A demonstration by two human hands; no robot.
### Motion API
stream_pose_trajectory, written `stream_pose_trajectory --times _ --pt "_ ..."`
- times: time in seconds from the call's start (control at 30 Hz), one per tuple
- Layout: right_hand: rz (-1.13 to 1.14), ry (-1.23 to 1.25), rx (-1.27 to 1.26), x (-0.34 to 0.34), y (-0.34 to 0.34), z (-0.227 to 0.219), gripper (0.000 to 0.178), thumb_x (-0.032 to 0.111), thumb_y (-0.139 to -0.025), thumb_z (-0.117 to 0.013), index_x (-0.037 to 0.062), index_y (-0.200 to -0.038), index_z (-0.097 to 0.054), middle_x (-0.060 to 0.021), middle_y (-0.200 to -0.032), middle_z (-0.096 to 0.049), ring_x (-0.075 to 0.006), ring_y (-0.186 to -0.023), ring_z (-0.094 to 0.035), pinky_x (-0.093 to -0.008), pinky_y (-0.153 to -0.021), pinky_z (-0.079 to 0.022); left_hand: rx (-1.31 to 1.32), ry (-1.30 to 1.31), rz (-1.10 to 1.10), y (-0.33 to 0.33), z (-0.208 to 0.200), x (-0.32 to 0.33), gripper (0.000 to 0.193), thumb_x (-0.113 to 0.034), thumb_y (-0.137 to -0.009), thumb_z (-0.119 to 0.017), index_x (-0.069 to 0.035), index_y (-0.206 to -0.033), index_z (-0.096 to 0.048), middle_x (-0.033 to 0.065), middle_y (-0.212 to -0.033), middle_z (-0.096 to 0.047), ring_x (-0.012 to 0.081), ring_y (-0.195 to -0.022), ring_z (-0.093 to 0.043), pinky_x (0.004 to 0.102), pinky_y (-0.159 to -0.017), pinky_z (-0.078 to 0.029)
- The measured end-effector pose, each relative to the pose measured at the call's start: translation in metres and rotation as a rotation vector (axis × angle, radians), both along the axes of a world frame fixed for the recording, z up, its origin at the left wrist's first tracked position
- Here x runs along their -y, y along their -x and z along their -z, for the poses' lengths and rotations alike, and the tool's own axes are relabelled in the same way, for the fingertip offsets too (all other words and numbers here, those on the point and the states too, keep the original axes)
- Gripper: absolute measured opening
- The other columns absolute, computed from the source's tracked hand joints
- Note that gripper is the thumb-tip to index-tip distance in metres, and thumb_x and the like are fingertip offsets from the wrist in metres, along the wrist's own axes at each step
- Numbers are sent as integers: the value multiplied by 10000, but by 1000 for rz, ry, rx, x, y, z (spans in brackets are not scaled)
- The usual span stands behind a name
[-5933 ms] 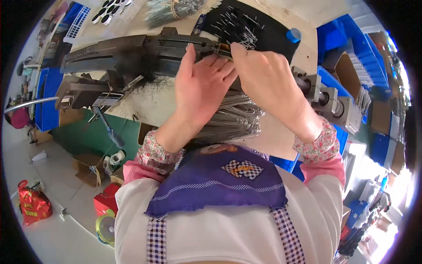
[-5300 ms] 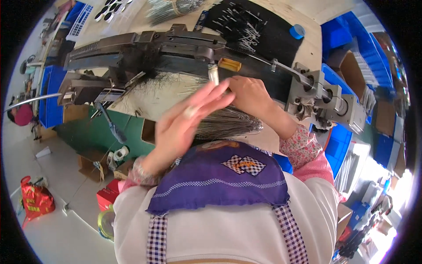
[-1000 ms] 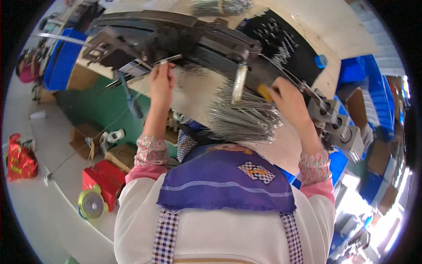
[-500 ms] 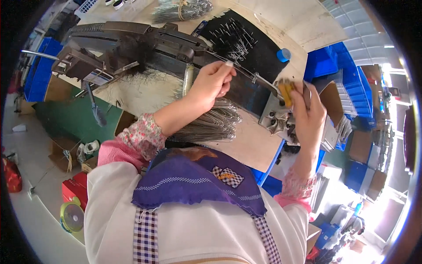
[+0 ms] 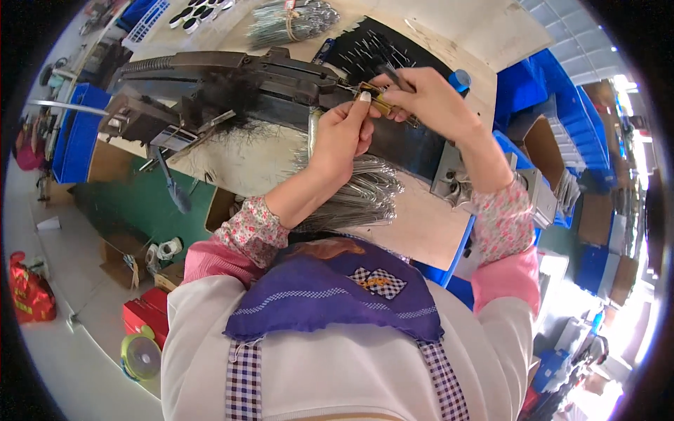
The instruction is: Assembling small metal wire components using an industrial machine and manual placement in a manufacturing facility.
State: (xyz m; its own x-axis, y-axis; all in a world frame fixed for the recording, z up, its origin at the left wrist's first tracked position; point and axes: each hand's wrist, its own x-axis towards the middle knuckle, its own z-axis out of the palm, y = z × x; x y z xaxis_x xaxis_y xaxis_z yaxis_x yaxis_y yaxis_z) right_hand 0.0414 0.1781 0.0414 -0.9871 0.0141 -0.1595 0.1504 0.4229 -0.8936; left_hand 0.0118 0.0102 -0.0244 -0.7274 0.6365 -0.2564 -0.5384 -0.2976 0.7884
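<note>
My left hand is closed in a pinch at the edge of the dark metal bench fixture; what lies between its fingertips is hidden. Right beside that thumb, my right hand grips a small yellow-handled tool. A dark, slim bar also sticks up from the right fingers; I cannot tell whether it belongs to the same tool. Below my left wrist lies a thick bundle of looped metal wires on the wooden table. Beyond my hands, several thin metal pieces are scattered on a black sheet.
A tied wire bundle lies at the back. A blue round cap stands behind my right hand. Blue bins line the right side. Metal parts sit at the table's right edge. Dark fibres cover the fixture's left part.
My right hand has moved left and away from me with the yellow-handled tool, from the table's right side to beside my left hand. The left hand stays almost in place. The view has shifted slightly.
</note>
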Motion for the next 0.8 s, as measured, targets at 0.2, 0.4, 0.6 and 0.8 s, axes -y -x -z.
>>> stream_pose_trajectory --times 0.2,0.4,0.6,0.8 --pt "-61 95 257 -6 16 -9 289 110 -901 -564 -36 -1149 -586 -81 -833 -650 -128 -688 -630 -267 -605 -516 194 -214 148 -1 4 -7 567 -517 -969 -371 1 -1172 -479 148 -1095 -580 207 -1035 -571 352 -940 -455" --pt "128 -822 -227 -10 -2 -17 365 267 -880 -584 36 -1162 -590 -171 -957 -559 -366 -989 -527 -405 -859 -445 591 -540 104 19 -19 5 725 -601 -929 -356 68 -1198 -440 175 -1146 -515 281 -1191 -468 399 -1064 -357" --pt "-84 -870 -563 45 -12 0 357 74 -725 -629 72 -1081 -645 -118 -917 -574 -271 -870 -578 -355 -718 -449 559 -586 76 16 -13 12 659 -566 -951 -354 30 -1215 -448 150 -1227 -501 264 -1206 -462 380 -1079 -330" --pt "103 -640 -430 19 -2 -1 117 105 -761 -675 103 -874 -706 -35 -751 -591 -218 -725 -593 -332 -711 -400 490 -555 6 7 -14 18 635 -529 -966 -347 32 -1254 -419 137 -1257 -507 261 -1225 -459 386 -1108 -306"
